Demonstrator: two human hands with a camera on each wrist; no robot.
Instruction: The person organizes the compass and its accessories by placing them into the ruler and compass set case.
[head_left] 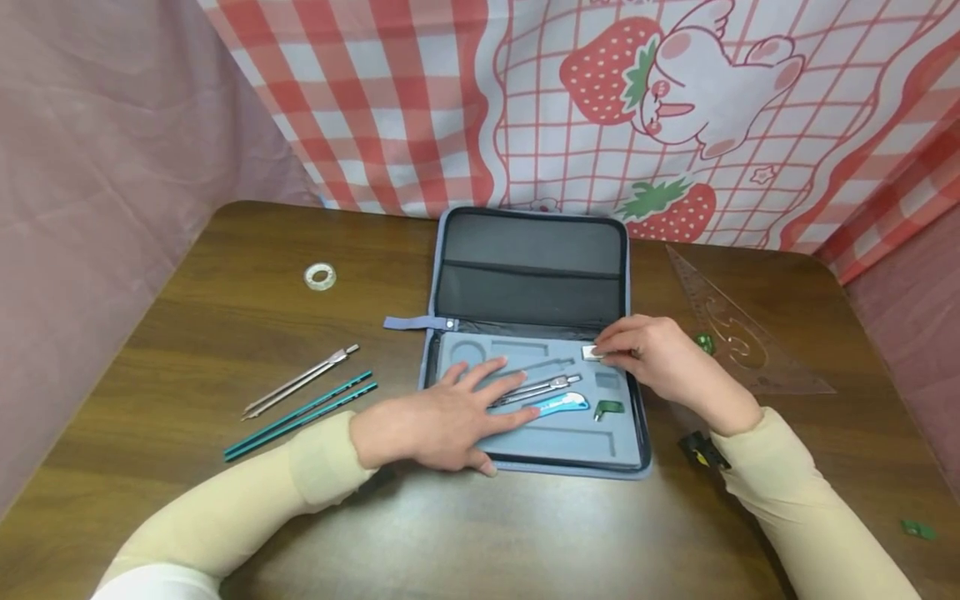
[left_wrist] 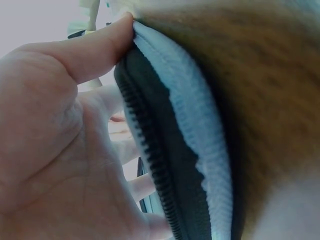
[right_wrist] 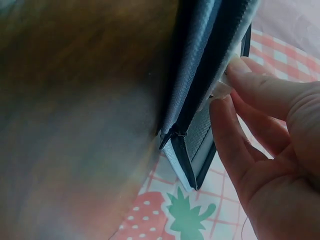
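Observation:
A zippered case (head_left: pixel 628 275) lies unfolded on the table, with a grey-blue foam tray (head_left: pixel 555 443) in its near half. My left hand (head_left: pixel 450 423) rests spread across the tray's left side, its fingers partly covering a silver compass (head_left: pixel 559 382) and a light blue utility knife (head_left: pixel 566 402). In the left wrist view, the thumb lies at the case's fabric edge (left_wrist: pixel 200 120). With thumb and fingertips, my right hand (head_left: pixel 663 362) pinches a small white eraser-like block (head_left: pixel 590 353) at the tray's upper right corner. A small green piece (head_left: pixel 609 408) sits in the tray below it.
Left of the case are a tape roll (head_left: pixel 310 279), another silver compass-like tool (head_left: pixel 298 384) and two teal pencils (head_left: pixel 300 419). On the right lie a clear set square (head_left: pixel 783 383), a green piece (head_left: pixel 705 342), a black-and-yellow item (head_left: pixel 703 452) and another green piece (head_left: pixel 918 529).

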